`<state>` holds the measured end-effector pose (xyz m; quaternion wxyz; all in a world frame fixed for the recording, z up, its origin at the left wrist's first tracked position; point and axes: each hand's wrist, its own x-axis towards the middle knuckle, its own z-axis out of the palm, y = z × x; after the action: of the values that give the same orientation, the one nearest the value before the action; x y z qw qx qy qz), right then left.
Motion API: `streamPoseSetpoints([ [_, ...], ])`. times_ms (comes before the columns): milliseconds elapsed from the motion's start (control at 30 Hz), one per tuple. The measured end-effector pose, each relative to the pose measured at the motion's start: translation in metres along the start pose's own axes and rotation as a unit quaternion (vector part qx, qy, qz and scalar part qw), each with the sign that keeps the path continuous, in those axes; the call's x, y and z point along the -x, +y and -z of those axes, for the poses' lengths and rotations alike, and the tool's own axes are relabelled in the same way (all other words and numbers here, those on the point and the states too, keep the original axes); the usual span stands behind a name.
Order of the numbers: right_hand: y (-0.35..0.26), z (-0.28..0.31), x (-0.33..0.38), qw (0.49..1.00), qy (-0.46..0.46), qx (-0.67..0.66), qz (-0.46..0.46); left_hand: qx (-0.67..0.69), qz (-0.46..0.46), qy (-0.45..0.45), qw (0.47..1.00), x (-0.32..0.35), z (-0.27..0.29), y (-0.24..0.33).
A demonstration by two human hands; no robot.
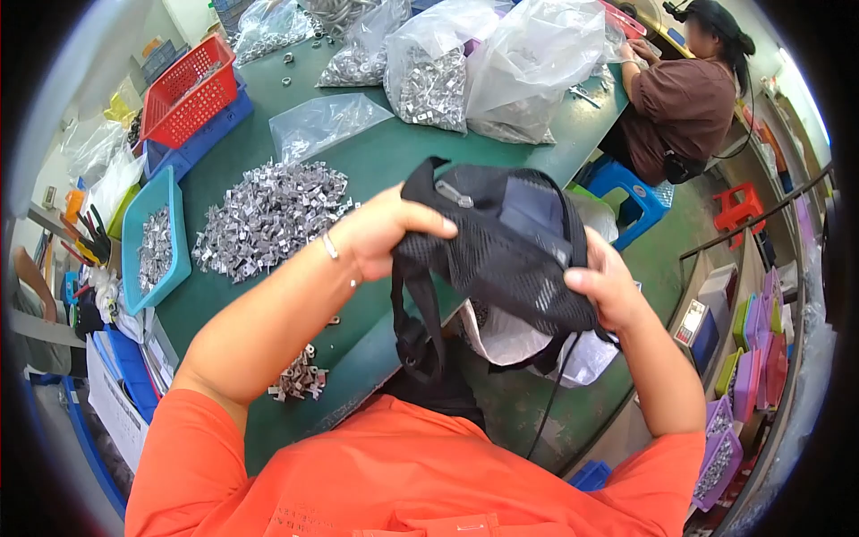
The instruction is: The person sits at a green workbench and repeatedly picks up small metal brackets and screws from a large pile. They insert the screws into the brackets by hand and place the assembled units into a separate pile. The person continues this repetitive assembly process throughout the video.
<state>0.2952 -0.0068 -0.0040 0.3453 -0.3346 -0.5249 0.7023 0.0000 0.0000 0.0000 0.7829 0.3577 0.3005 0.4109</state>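
Note:
Between both hands I hold a black mesh waist bag (501, 242) in front of me, over the table's near right edge. My left hand (385, 228) grips its left end, the thumb lying across the mesh. At the other end my right hand (606, 282) pinches the rim, thumb in front and fingers mostly hidden behind it. A black strap with a buckle (413, 336) dangles from the bag's left side, and a thin black cable (553, 389) runs down below. To the left of my left hand lies a large heap of small grey metal parts (268, 215).
A turquoise tray (182, 242) of parts and a red basket (190, 94) stand on the left of the green table (242, 148). Clear plastic bags of parts (429, 80) line the back. A co-worker (684, 80) sits far right by a blue stool (635, 197). Shelves with coloured bins (752, 358) flank the right.

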Motion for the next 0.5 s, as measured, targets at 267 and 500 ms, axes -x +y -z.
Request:
streamPoseSetpoints([
  [267, 0.022, 0.013, -0.100, 0.999, 0.029, -0.016, -0.025, 0.059, 0.115, 0.115, 0.985, -0.068, 0.080, 0.028],
  [500, 0.046, 0.011, -0.132, 0.997, 0.071, -0.010, -0.025, 0.025, 0.150, 0.171, 0.973, -0.109, 0.118, 0.034],
])
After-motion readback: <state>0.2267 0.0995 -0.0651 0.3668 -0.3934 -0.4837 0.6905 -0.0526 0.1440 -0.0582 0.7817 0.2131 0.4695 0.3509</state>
